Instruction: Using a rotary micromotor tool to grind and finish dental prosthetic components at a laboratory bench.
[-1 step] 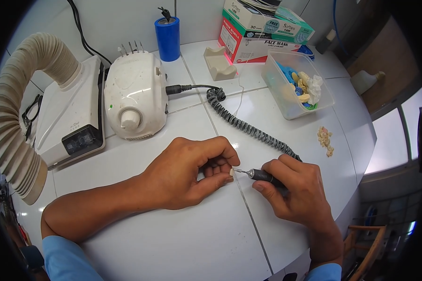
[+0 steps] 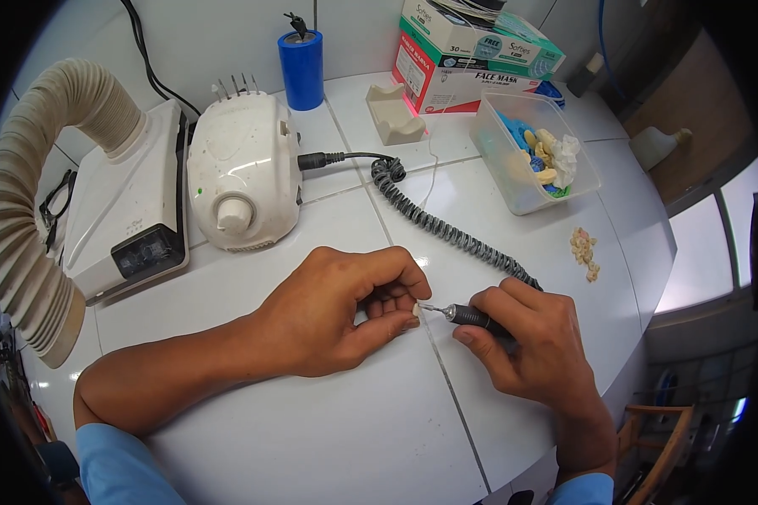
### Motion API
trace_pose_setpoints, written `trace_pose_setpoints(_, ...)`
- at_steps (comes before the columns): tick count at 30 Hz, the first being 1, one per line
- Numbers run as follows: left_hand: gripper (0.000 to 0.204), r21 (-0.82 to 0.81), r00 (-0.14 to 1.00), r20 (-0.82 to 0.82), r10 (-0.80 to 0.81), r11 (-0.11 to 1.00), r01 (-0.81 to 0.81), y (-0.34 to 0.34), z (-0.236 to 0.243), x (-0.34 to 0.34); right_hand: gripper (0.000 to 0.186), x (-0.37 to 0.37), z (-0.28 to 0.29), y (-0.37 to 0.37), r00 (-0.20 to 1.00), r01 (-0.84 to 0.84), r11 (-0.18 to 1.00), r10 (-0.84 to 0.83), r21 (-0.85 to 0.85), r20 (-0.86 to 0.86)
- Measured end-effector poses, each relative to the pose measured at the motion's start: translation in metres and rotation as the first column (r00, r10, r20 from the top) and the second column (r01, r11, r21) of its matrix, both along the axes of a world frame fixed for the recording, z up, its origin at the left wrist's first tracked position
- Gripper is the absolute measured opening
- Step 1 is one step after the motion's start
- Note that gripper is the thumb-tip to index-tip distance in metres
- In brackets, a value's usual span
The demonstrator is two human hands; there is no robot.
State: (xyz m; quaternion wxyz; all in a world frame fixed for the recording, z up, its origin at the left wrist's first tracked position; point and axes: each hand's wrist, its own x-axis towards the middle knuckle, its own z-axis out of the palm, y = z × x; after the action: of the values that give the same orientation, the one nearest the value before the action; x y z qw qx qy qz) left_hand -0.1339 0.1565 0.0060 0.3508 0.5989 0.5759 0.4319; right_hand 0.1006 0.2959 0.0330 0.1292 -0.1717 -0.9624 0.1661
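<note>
My left hand [image 2: 341,311] pinches a small cream piece that looks like a false tooth [image 2: 416,310] between thumb and fingertips. In my right hand [image 2: 535,337] is a dark-gripped rotary handpiece [image 2: 473,316], held like a pen. Its thin metal bit points left and meets the tooth or lies right against it; the exact contact is too small to tell. A coiled grey cord [image 2: 446,227] runs from behind my right hand to a white control unit [image 2: 244,168] with a front knob and several burs standing on top. My left forearm rests on the white tiled table [image 2: 312,438].
At the left stands a white dust extractor [image 2: 130,202] with a ribbed hose [image 2: 25,185]. Behind are a blue cylinder [image 2: 301,71], a beige handpiece rest [image 2: 396,115] and stacked mask boxes [image 2: 472,71]. A clear tub [image 2: 522,189] of moulded pieces and a small pile of cream bits [image 2: 583,252] lie right.
</note>
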Motion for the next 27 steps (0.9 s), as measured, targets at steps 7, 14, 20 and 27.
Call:
trace_pose_setpoints(7,0.014,-0.015,0.998,-0.048,-0.040,0.999,0.039,-0.0004,0.0020,-0.0012,0.029,-0.0011,0.0009,-0.0003,0.999,-0.020,1.000,0.019,0.022,0.026)
trace_pose_setpoints(14,0.012,-0.011,0.995,-0.092,-0.039,0.999,0.038,-0.0010,0.0047,-0.0002,0.029,-0.0010,0.0018,0.0004,0.999,-0.039,0.999,0.038,0.023,0.027)
trace_pose_setpoints(20,0.012,-0.011,0.998,-0.055,-0.041,0.999,0.041,-0.0012,0.0013,-0.0006,0.029,-0.0007,0.0009,-0.0002,0.999,-0.032,0.999,0.032,0.015,0.017)
trace_pose_setpoints(27,0.013,0.004,0.997,-0.075,-0.036,0.999,0.037,-0.0011,0.0019,0.0001,0.029,-0.0013,0.0007,-0.0008,1.000,-0.013,1.000,0.012,0.024,0.017)
